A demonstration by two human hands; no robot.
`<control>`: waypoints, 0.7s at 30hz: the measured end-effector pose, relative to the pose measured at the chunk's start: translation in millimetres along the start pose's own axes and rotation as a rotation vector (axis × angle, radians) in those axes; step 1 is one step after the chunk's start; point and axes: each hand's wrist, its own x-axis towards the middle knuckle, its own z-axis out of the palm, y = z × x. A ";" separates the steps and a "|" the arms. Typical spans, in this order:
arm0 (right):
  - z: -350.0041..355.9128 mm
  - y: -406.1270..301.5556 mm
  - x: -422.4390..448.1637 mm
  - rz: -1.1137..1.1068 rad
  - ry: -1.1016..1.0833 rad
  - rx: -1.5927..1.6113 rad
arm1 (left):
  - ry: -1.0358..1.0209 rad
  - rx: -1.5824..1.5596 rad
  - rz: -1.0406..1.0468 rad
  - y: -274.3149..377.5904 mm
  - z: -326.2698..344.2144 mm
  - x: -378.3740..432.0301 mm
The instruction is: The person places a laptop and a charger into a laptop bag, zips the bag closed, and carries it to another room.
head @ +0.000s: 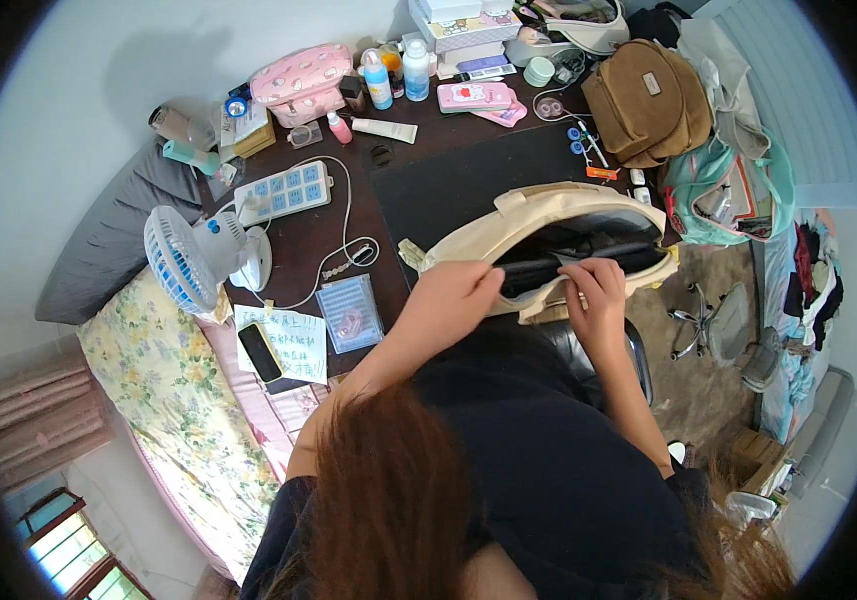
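Note:
A cream fabric bag (pixel 473 234) lies on the dark desk's near edge, its zippered mouth spread wide over a dark interior. At the left part of the near rim is my left hand (pixel 460 296), its thumb and fingers closed on the edge. My right hand (pixel 595 289) pinches the same near rim further right, with the fingertips at the opening. Black items or lining show inside the bag; which of the two cannot be told.
Left on the desk (pixel 297 262) are a white fan (pixel 185 259), a power strip (pixel 286 193), a phone (pixel 260 352) and a blue clear case (pixel 350 313). Bottles, a pink pouch (pixel 301 82) and a brown backpack (pixel 642 101) line the back. A teal bag (pixel 777 187) stands right.

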 end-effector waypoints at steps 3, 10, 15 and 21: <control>0.1 -14.9 11.2 0.010 0.003 0.185 | 0.115 0.420 0.099 8.9 6.5 12.0; 40.3 -53.0 47.4 -0.165 -0.096 0.094 | 0.037 0.364 -0.014 18.0 -13.4 6.3; 60.6 -50.1 48.4 -0.255 -0.079 0.164 | -0.038 0.501 0.071 6.0 -24.4 0.9; 55.8 -43.9 51.2 -0.306 -0.031 0.141 | 0.150 0.631 0.334 -17.1 -11.5 1.7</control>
